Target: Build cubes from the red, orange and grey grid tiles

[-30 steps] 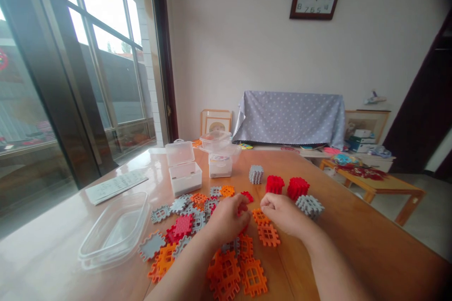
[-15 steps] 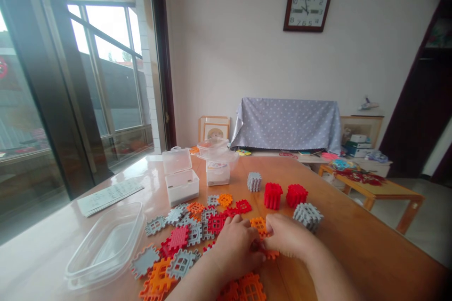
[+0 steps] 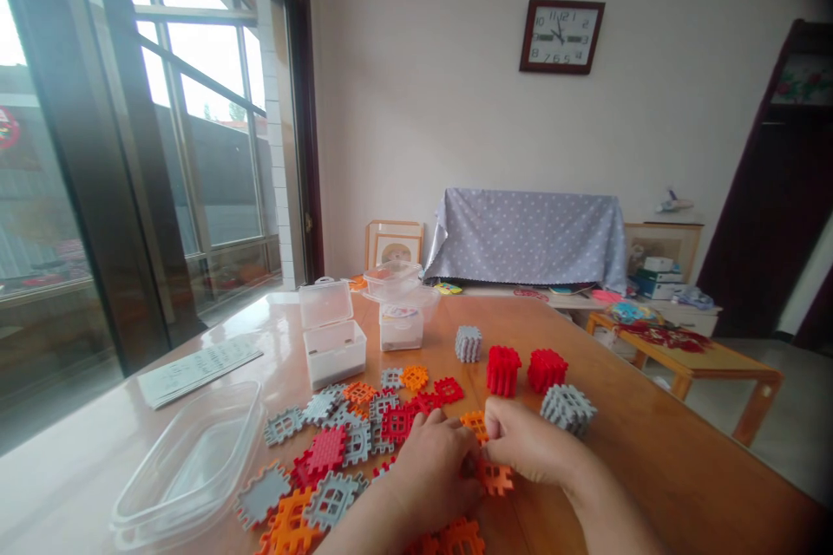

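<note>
My left hand [image 3: 437, 461] is closed with its fingers curled, at the edge of an orange interlocking plastic panel [image 3: 495, 479]. Beside it my right hand [image 3: 530, 442] is closed in a pinch at the same orange pieces. Another orange panel with window holes [image 3: 475, 425] shows between the two hands. My fingers hide most of where the pieces meet. Left of my hands lies a loose heap with a red panel [image 3: 396, 423], a grey window panel [image 3: 334, 499] and several more. Partly behind my left wrist is another orange panel [image 3: 463, 536].
Blocky red stacks [image 3: 503, 370] and grey stacks [image 3: 568, 410] stand to the right. An open white box [image 3: 335, 353], a second box [image 3: 401, 329] and a clear tub [image 3: 130, 507] are on the wooden table [image 3: 625, 468]. Paper sheets [image 3: 199, 368] lie at left.
The view has tilted up slightly. My hands stay together at the orange pieces, and more of the lower orange panel shows beneath my right hand.
</note>
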A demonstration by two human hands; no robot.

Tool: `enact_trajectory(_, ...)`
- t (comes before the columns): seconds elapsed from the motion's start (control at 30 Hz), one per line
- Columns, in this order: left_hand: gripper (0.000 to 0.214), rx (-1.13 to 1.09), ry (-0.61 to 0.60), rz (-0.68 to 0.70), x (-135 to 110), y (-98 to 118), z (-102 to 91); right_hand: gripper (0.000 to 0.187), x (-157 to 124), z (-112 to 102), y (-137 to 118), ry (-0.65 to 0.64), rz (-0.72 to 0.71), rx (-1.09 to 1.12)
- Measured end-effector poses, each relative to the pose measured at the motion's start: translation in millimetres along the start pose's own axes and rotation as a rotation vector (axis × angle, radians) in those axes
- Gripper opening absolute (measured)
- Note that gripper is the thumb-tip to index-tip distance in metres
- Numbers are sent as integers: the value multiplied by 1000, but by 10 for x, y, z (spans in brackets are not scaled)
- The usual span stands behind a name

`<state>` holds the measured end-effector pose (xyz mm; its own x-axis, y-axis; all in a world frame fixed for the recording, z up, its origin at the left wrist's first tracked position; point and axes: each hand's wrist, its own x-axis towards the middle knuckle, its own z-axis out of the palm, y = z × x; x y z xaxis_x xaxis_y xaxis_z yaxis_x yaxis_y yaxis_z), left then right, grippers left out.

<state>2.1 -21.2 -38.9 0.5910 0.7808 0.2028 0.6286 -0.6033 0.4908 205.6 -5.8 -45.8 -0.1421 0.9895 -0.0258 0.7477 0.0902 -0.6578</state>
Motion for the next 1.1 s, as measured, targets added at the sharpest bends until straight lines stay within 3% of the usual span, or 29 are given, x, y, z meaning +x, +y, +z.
enact_trajectory(0.1,17,-156,119,-80,27,-49,31,25,25,-18,-63,-12,-21,223)
enact_trajectory(0.2,28,-531,264,-182,87,-116,77,30,46,-36,-214,86,-38,436)
enact_trajectory(0.33,39,-1027,231,-268,166,-150,94,32,32,13,-435,234,-91,677)
enact_trajectory(0.43,39,-1229,275,-263,186,-141,31,29,9,68,-526,283,-116,721)
enact_trajectory(0.63,38,-1323,473,-401,157,-175,-138,12,17,55,-471,216,-158,474)
enact_trajectory(0.83,33,-1335,407,-388,145,-208,-159,65,-93,13,-523,105,-405,248)
enact_trajectory(0.97,41,-1292,345,-359,136,-175,-155,64,-127,-9,-557,56,-475,171)
enact_trajectory(1.1,55,-1243,369,-397,121,-155,-192,58,-29,-76,-356,130,-347,76)
